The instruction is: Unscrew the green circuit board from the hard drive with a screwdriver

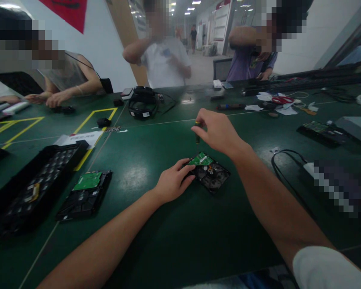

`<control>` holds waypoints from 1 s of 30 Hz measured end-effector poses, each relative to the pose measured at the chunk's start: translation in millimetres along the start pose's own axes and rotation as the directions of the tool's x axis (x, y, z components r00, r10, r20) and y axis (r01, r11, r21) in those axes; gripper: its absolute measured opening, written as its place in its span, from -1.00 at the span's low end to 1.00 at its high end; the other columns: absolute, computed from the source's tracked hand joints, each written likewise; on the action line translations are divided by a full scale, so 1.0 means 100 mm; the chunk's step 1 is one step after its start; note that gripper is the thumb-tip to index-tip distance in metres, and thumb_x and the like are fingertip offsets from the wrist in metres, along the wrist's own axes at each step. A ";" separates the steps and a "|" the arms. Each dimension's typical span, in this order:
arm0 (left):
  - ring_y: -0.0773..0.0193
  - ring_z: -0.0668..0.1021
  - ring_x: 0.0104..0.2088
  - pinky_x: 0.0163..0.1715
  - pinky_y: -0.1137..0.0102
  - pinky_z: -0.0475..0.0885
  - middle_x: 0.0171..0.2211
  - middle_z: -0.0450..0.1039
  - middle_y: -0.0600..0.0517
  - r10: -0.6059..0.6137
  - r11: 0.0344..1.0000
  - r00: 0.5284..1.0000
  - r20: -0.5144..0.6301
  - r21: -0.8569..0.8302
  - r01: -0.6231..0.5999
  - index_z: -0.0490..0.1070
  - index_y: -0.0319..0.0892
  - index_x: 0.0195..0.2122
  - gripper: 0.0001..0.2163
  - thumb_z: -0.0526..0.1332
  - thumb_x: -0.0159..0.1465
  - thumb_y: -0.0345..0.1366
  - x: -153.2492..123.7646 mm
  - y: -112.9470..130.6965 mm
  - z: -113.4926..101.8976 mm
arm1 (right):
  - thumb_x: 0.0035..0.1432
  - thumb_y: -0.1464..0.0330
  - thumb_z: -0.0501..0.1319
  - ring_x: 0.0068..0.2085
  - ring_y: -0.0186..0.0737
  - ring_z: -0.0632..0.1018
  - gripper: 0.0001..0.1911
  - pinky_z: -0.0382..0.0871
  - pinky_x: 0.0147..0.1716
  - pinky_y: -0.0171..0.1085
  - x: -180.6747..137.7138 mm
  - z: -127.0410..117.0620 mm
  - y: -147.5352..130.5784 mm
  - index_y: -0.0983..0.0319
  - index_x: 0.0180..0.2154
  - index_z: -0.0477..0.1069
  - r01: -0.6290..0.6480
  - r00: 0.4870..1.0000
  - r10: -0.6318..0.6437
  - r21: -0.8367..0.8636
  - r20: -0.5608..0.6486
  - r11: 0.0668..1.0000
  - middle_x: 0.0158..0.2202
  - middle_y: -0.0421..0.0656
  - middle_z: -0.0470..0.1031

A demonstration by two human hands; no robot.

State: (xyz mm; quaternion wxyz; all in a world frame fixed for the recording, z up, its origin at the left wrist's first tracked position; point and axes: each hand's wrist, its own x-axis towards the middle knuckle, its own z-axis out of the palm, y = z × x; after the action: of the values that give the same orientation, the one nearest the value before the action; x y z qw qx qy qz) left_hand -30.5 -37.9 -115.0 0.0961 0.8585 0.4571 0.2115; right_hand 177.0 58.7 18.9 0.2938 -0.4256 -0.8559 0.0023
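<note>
A hard drive [217,178] lies on the green table in front of me, its green circuit board [202,159] facing up. My left hand [175,180] rests at its left edge, fingers stretched onto the drive and the corner of the board. Above the board, my right hand [214,130] is closed around a screwdriver [197,134] that points downward. The handle is dark with a yellow band near the top. Whether the screwdriver's tip touches the drive I cannot tell.
Left of me lie a second hard drive [86,194] and a long black tray [36,188] holding many small parts. Another drive [321,132] and a black cable [284,160] are at right. A headset-like device [142,102] sits farther back. Several people occupy the far side.
</note>
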 end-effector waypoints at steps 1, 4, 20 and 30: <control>-0.02 0.57 0.17 0.09 0.04 0.59 0.33 0.31 -0.16 0.000 1.000 1.000 -0.002 0.000 0.000 0.36 -0.04 0.27 -0.62 0.08 0.51 -0.07 0.00 0.00 0.00 | 0.30 0.32 0.25 -0.15 -0.04 0.53 -0.87 0.27 -0.14 -0.15 0.00 0.00 -0.01 0.20 -0.13 0.41 0.013 1.000 -0.013 -0.005 0.000 1.000 -0.17 -0.05 0.57; -0.02 0.57 0.17 0.10 0.03 0.58 0.34 0.30 -0.16 0.005 1.000 1.000 -0.006 -0.004 -0.005 0.37 -0.05 0.27 -0.62 0.08 0.51 -0.07 0.00 0.00 0.00 | 0.30 0.34 0.22 -0.13 -0.03 0.53 -0.88 0.27 -0.13 -0.15 -0.01 0.01 0.00 0.20 -0.13 0.42 0.034 0.999 -0.034 -0.022 0.001 0.999 -0.16 -0.04 0.56; -0.02 0.57 0.17 0.07 0.04 0.60 0.32 0.32 -0.14 0.005 1.000 1.000 -0.018 -0.005 -0.006 0.37 -0.01 0.27 -0.63 0.10 0.50 -0.09 0.00 0.00 0.00 | 0.28 0.35 0.25 -0.13 -0.02 0.54 -0.89 0.27 -0.13 -0.14 0.00 0.01 -0.01 0.20 -0.14 0.44 -0.008 1.000 0.009 0.024 -0.013 1.000 -0.14 -0.04 0.58; 0.00 0.57 0.17 0.08 0.05 0.60 0.33 0.32 -0.14 0.007 1.000 1.000 -0.015 0.000 -0.007 0.36 -0.01 0.27 -0.63 0.09 0.50 -0.09 0.00 0.01 0.00 | 0.33 0.34 0.20 -0.13 -0.03 0.52 -0.90 0.27 -0.12 -0.14 0.00 -0.01 -0.04 0.18 -0.14 0.45 0.016 1.000 -0.016 0.011 0.009 1.000 -0.13 -0.04 0.57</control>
State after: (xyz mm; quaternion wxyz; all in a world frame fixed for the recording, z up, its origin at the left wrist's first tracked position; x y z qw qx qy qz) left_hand -29.7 -38.1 -114.1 0.0921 0.8585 0.4549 0.2181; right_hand 174.4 56.0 20.4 0.2925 -0.4171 -0.8605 0.0065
